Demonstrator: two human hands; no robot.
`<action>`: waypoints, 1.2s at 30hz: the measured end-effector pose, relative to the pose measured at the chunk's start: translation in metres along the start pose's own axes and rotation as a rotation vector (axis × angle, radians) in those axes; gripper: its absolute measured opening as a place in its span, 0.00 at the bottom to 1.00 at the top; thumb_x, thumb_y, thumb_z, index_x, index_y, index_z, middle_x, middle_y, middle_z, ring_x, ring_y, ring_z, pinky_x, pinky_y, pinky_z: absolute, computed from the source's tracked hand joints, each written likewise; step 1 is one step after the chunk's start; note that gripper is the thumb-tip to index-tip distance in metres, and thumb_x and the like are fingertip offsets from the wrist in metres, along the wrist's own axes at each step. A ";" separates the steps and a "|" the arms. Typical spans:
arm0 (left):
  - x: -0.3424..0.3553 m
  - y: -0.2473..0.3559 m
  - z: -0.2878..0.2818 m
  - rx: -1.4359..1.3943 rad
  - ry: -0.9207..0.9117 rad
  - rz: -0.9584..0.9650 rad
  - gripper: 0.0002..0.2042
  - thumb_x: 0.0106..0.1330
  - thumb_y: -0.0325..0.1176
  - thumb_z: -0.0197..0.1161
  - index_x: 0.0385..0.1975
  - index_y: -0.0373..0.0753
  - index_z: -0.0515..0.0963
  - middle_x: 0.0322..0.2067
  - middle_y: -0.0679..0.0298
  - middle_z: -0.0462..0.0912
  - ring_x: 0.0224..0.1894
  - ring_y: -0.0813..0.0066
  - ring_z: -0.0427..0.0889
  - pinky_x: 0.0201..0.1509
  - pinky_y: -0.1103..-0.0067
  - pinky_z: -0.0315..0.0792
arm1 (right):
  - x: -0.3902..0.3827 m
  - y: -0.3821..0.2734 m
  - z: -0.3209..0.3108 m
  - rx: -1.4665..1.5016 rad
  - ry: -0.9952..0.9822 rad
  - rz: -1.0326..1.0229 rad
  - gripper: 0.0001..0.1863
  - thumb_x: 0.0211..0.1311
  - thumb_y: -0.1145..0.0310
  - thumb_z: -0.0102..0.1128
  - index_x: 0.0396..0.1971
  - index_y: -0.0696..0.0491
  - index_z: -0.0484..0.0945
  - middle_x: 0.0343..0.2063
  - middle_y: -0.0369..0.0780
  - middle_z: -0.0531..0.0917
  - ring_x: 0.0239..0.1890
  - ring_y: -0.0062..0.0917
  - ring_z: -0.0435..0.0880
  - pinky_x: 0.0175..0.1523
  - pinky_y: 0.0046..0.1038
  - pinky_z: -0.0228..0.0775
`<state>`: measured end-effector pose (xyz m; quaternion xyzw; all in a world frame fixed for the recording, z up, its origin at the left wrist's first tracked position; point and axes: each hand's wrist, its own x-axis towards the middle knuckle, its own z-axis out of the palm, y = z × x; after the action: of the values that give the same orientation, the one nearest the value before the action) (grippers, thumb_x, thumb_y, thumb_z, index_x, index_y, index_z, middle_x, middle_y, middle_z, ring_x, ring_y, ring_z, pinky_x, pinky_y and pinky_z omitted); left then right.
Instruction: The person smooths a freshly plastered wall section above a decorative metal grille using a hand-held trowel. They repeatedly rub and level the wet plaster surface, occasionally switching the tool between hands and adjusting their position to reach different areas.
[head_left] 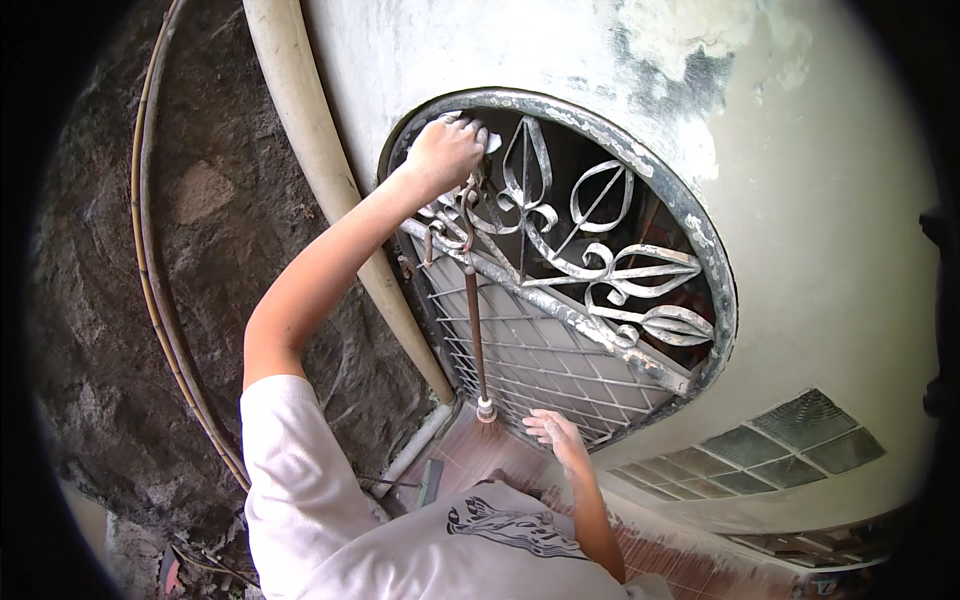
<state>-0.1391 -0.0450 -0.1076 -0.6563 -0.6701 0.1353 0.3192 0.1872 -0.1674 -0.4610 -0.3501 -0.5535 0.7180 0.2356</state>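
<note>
My left hand [447, 152] is raised to the upper left of an arched metal gate. Its fingers are closed on a small pale sheet-like piece [493, 143], whose edge sticks out beside the knuckles; its kind cannot be told. The hand is by the worn frame [640, 150] of the arch, where grey and white paint is patchy. Beneath it spread white scrollwork bars [540, 240] with leaf shapes. Lower down, my right hand [558, 437] hangs in front of the lattice [560, 360], fingers stretched apart and holding nothing. Pale dust marks its fingertips.
A rusty rod [476, 330] with a white collar hangs before the lattice. At left, a pale pipe [330, 170] runs along a rough rock face [210, 270], with a thin bamboo-like pole [140, 220]. Glass blocks [790, 440] sit in the right wall above reddish floor tiles [470, 445].
</note>
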 end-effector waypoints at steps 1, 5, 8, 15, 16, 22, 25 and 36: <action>-0.003 -0.001 -0.004 0.013 0.006 0.030 0.24 0.64 0.28 0.55 0.63 0.33 0.72 0.66 0.53 0.72 0.67 0.64 0.74 0.73 0.68 0.63 | 0.000 0.000 -0.002 0.009 0.003 -0.006 0.23 0.78 0.55 0.44 0.61 0.56 0.74 0.53 0.43 0.84 0.51 0.28 0.83 0.58 0.30 0.70; -0.029 0.012 -0.012 0.170 0.060 0.213 0.27 0.62 0.26 0.55 0.65 0.35 0.71 0.68 0.55 0.71 0.69 0.66 0.70 0.76 0.67 0.60 | 0.000 -0.001 -0.009 0.003 0.034 0.001 0.23 0.78 0.55 0.44 0.60 0.55 0.75 0.52 0.43 0.85 0.52 0.28 0.83 0.57 0.30 0.70; -0.063 0.030 -0.008 -0.237 -0.192 0.202 0.31 0.59 0.21 0.54 0.67 0.44 0.70 0.64 0.59 0.75 0.67 0.63 0.74 0.69 0.65 0.70 | -0.001 -0.003 -0.013 0.031 0.068 -0.030 0.22 0.78 0.56 0.44 0.59 0.55 0.75 0.52 0.43 0.85 0.51 0.27 0.84 0.57 0.29 0.70; -0.092 0.017 0.051 -0.726 0.325 -0.627 0.26 0.64 0.22 0.50 0.64 0.41 0.73 0.42 0.44 0.85 0.47 0.47 0.85 0.53 0.62 0.77 | -0.003 -0.012 -0.018 -0.003 0.062 -0.002 0.20 0.79 0.62 0.43 0.59 0.56 0.75 0.52 0.42 0.85 0.50 0.24 0.83 0.56 0.27 0.71; -0.085 0.022 0.063 -0.836 0.458 -0.588 0.29 0.59 0.22 0.52 0.65 0.37 0.70 0.51 0.41 0.81 0.51 0.47 0.82 0.54 0.59 0.75 | -0.002 -0.013 -0.018 0.004 0.051 -0.018 0.20 0.78 0.62 0.43 0.59 0.56 0.75 0.52 0.42 0.85 0.50 0.25 0.83 0.56 0.27 0.71; -0.050 0.053 0.095 -0.671 0.679 -0.382 0.32 0.51 0.16 0.57 0.61 0.40 0.71 0.52 0.54 0.82 0.61 0.56 0.74 0.67 0.64 0.64 | 0.002 -0.013 -0.015 -0.005 0.039 -0.044 0.21 0.78 0.60 0.45 0.60 0.56 0.74 0.52 0.42 0.85 0.50 0.25 0.84 0.56 0.27 0.70; -0.059 0.045 0.098 -0.418 0.623 -0.276 0.29 0.54 0.19 0.59 0.60 0.42 0.72 0.52 0.59 0.83 0.62 0.60 0.74 0.67 0.63 0.64 | -0.001 -0.007 -0.015 -0.019 0.054 -0.034 0.22 0.78 0.58 0.45 0.60 0.56 0.74 0.51 0.42 0.85 0.50 0.25 0.84 0.55 0.27 0.71; -0.054 -0.004 0.103 0.132 0.598 0.135 0.18 0.59 0.34 0.59 0.50 0.44 0.81 0.55 0.69 0.81 0.60 0.70 0.72 0.71 0.71 0.61 | -0.009 0.012 -0.017 -0.009 0.127 -0.002 0.19 0.78 0.63 0.43 0.59 0.56 0.75 0.52 0.43 0.85 0.50 0.26 0.84 0.57 0.29 0.71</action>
<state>-0.2084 -0.0732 -0.1973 -0.6879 -0.4909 0.0004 0.5346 0.2068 -0.1660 -0.4723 -0.3953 -0.5411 0.6917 0.2692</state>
